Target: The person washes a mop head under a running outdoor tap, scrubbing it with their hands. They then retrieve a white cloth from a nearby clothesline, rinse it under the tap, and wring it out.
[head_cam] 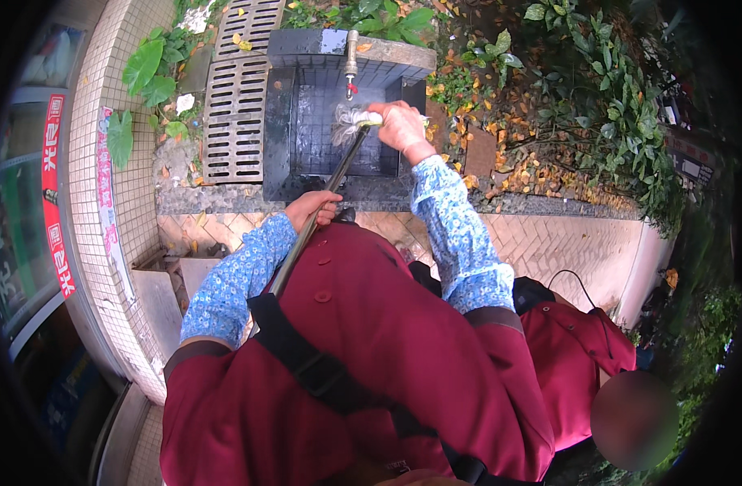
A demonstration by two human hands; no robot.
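My left hand (315, 208) is closed around the metal handle (340, 170) of a string mop, which slants up from beside my body over the near edge of a dark tiled outdoor basin (280, 176). Above the basin, my right hand (401, 126) grips the bunched white mop strings (371, 118) beside the top of the handle. Loose strands hang out to the left of that hand. A brass tap (351, 61) with a red lever stands just beyond the mop head. Whether water is running from it I cannot tell.
Slotted drain covers (234, 121) lie left of the basin, beside a low tiled wall (134, 200). Plants and fallen leaves (498, 146) are at the right. Another person in a dark red top (565, 358) is close at my right. Brick paving (547, 243) runs below the basin's kerb.
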